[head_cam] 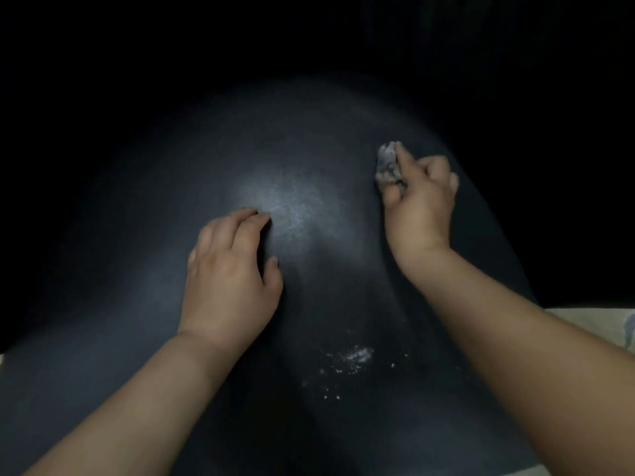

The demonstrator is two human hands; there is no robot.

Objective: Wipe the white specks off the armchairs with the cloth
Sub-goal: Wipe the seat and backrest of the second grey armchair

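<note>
Two hands on armchair (137,207): right hand (417,201) clutches cloth (387,163), left hand (230,266) flat, relaxed. Risk: specks (350,360) lie well behind cloth; fwd strokes miss or scatter them.

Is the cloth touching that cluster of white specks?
Apart. The head view shows the cloth in the right hand, dark armchair surface separating it from the specks.

Matt dark armchair (309,159), crumpled cloth (387,163)
</note>
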